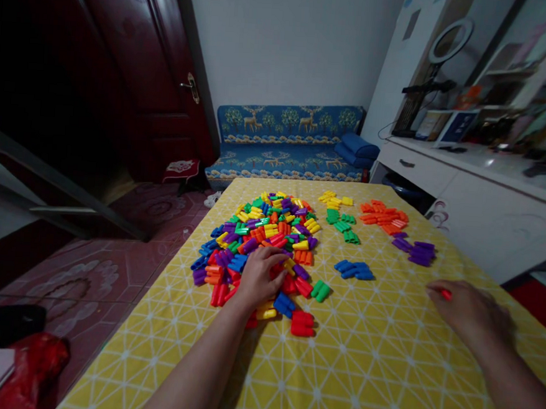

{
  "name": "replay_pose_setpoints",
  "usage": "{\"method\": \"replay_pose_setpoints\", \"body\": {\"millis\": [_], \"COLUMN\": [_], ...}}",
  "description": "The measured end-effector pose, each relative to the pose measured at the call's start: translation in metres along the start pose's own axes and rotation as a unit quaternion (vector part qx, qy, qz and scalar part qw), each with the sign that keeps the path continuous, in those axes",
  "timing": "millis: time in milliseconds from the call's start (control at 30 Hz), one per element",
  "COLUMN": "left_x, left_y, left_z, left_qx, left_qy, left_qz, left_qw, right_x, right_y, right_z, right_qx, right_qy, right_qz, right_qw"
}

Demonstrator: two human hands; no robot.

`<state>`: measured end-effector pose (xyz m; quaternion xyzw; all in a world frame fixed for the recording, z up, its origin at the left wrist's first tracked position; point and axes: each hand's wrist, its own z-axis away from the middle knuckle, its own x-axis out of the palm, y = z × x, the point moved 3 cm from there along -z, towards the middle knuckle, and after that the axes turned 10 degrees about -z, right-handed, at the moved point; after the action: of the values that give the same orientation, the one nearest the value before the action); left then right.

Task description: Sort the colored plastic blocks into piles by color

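Note:
My left hand (262, 277) reaches into the near side of a mixed pile of coloured plastic pieces (252, 228), its fingers curled over a red piece partly hidden beneath them. At the right, my right hand (469, 308) is closed around a red piece (446, 294), of which only a bit shows. Between the hands lie blue pieces (354, 270). Farther back are separate groups of purple pieces (422, 253), orange pieces (383, 216), green pieces (344, 225) and yellow pieces (334, 200). A red piece (302, 324) lies at the pile's near edge.
The pieces lie on a table with a yellow patterned cloth (336, 371). Beyond it stands a blue sofa (276, 158). A white cabinet (497, 208) is at the right, and a small stool (182, 169) is near the dark red door (147, 65).

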<state>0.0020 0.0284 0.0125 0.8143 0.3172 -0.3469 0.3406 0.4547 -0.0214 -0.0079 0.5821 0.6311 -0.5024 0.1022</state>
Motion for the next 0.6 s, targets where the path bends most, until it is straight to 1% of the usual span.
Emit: {"method": "replay_pose_setpoints", "body": {"millis": [67,100,167,233,267,333,433,500,567,600], "left_x": [0.0,0.0,-0.001,-0.002,-0.002,-0.003,-0.004,-0.005,-0.005,-0.005], "left_y": [0.0,0.0,0.001,0.001,0.001,0.002,0.003,0.004,0.006,0.007], "left_z": [0.0,-0.001,-0.001,-0.001,-0.001,0.0,0.0,-0.001,-0.001,-0.002], "left_qx": [0.0,0.0,0.0,0.0,-0.001,-0.001,-0.006,-0.011,-0.014,-0.015], "left_qy": [-0.004,-0.006,-0.008,-0.006,-0.005,-0.004,-0.002,-0.008,-0.019,-0.024], "left_qz": [0.0,0.0,0.002,0.004,0.006,0.009,0.012,0.008,-0.006,-0.016], "left_qw": [1.0,1.0,1.0,1.0,1.0,1.0,1.0,1.0,1.0,0.999], "right_x": [0.002,0.005,0.017,0.032,0.039,0.052,0.066,0.072,0.076,0.078], "right_y": [-0.02,-0.035,-0.072,-0.111,-0.128,-0.156,-0.178,-0.187,-0.197,-0.203], "right_z": [0.005,0.008,0.014,0.021,0.024,0.03,0.041,0.048,0.058,0.063], "right_qx": [-0.014,-0.042,-0.118,-0.181,-0.198,-0.215,-0.218,-0.22,-0.235,-0.246], "right_qy": [-0.027,-0.041,-0.075,-0.126,-0.145,-0.171,-0.18,-0.161,-0.144,-0.149], "right_qz": [0.059,0.058,-0.014,-0.091,-0.113,-0.121,-0.105,-0.113,-0.152,-0.183], "right_qw": [0.998,0.997,0.99,0.971,0.963,0.954,0.953,0.955,0.949,0.94]}}
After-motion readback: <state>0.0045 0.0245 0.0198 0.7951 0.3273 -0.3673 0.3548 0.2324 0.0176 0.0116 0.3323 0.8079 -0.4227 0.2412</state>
